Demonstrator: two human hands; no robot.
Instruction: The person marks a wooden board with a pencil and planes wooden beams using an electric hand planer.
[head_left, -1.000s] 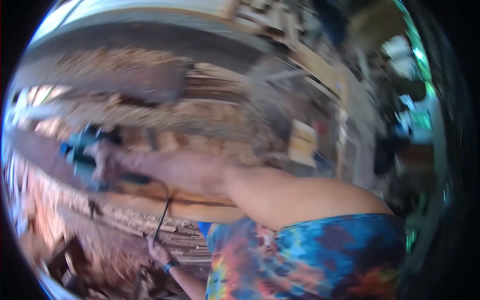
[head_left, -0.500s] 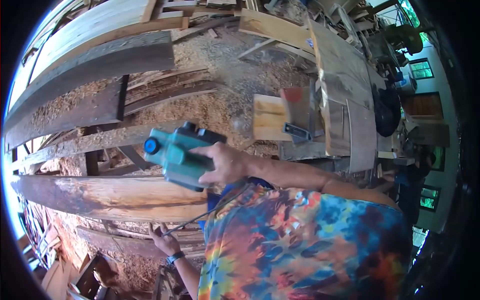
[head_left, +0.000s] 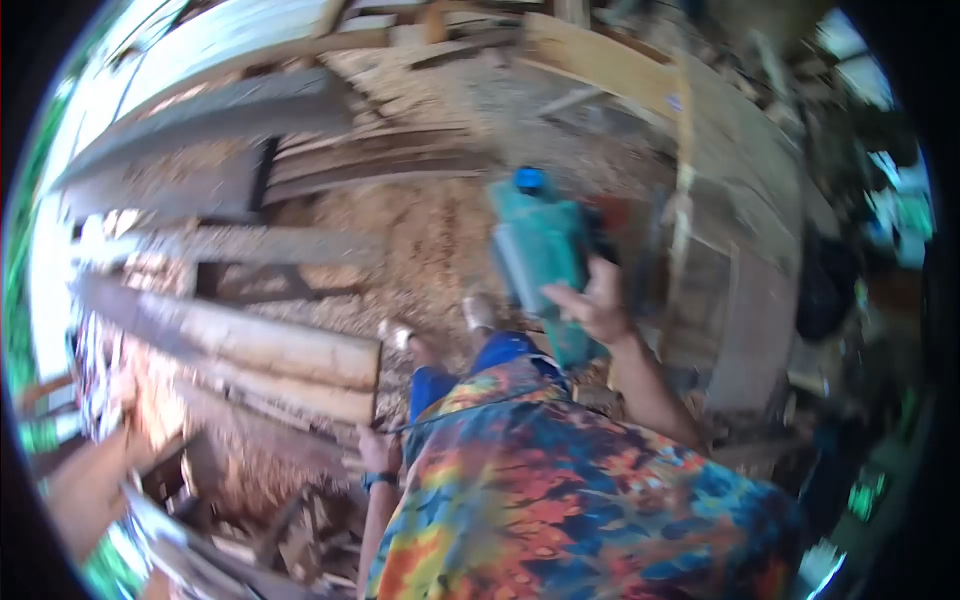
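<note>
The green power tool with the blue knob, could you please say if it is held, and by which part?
The right hand holds the green power tool by its side, toward the end opposite the blue knob.

Honestly, you've got no readable text, brand, number or sign anywhere in this view, and the green tool [head_left: 543,250] you're holding is too blurry to make out any lettering.

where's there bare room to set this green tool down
The sawdusty floor between the stacked planks, shoes and green tool looks open, as does the pale board left of the shoes. Scrap wood crowds the picture's lower left.
</note>
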